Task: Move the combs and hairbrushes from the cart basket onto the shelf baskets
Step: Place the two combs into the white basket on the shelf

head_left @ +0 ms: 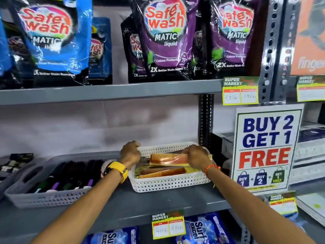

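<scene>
A white perforated basket (pixel 168 184) stands on the grey shelf and holds several brown combs in clear wrappers. Both my hands reach over it. My right hand (pixel 196 158) and my left hand (pixel 130 154) each grip one end of a packaged brown comb (pixel 168 158), held flat just above the other combs (pixel 162 172). A grey basket (pixel 47 198) to the left holds several dark hairbrushes (pixel 70 175) with purple and green handles. The cart basket is out of view.
The grey shelf (pixel 158 201) carries both baskets. Detergent pouches (pixel 163 36) fill the shelf above. A "Buy 2 Get 1 Free" sign (pixel 265 147) stands right of the white basket. Price tags (pixel 168 224) hang on the shelf edge, with blue detergent packs below.
</scene>
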{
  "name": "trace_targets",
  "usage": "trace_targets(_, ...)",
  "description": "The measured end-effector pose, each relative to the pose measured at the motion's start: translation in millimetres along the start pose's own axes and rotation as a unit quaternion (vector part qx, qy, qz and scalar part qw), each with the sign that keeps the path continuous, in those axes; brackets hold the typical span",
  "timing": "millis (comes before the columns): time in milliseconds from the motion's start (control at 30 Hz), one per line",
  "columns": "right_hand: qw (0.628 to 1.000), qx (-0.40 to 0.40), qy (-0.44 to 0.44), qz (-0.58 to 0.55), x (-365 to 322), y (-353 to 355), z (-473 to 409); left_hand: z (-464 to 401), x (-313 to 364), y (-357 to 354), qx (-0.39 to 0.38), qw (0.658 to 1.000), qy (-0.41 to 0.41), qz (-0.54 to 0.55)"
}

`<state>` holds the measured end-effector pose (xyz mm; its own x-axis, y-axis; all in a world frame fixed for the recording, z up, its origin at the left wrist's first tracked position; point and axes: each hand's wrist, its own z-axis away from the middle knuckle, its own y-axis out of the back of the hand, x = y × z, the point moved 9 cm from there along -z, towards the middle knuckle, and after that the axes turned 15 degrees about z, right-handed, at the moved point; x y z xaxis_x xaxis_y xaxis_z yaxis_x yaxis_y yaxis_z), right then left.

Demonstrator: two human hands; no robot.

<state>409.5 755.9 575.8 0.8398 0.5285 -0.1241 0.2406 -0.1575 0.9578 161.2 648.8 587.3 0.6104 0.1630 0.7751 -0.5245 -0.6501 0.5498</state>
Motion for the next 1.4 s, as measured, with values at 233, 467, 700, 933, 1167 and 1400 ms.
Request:
trace_targets(233,0.991,-0.111,0.075,0.018,-41.5,-29.9,0.3,33.2,-13.5,53.8,0.067,0.995,-0.034,-0.059)
trace_targets(467,0.996,-0.034,0.064,0.056,-41.4,-16.1,13.3,69.5,-17.7,78.9,0.08,0.991,-0.059,-0.094)
trace_targets(700,0.965,0.18,0.192,-0.01,-138.4,21.7,38.6,136.7,-44.9,147.4,0.169,0.967,-0.088,-0.168)
trace_targets(933,0.894,0.217,0.39,-0.037,-318.6,-1.4,128.5,232.7,-145.3,242.6,0.228,0.932,-0.033,-0.279)
trace_targets(1167,0.84,0.183,0.5,-0.104,-491.3,-68.8,220.8,321.6,-272.4,336.9,0.264,0.908,0.051,-0.321)
trace_targets(1400,0.821,0.08,0.546,-0.145,-631.9,-204.5,305.2,401.2,-436.3,374.8,0.259,0.901,0.135,-0.32)
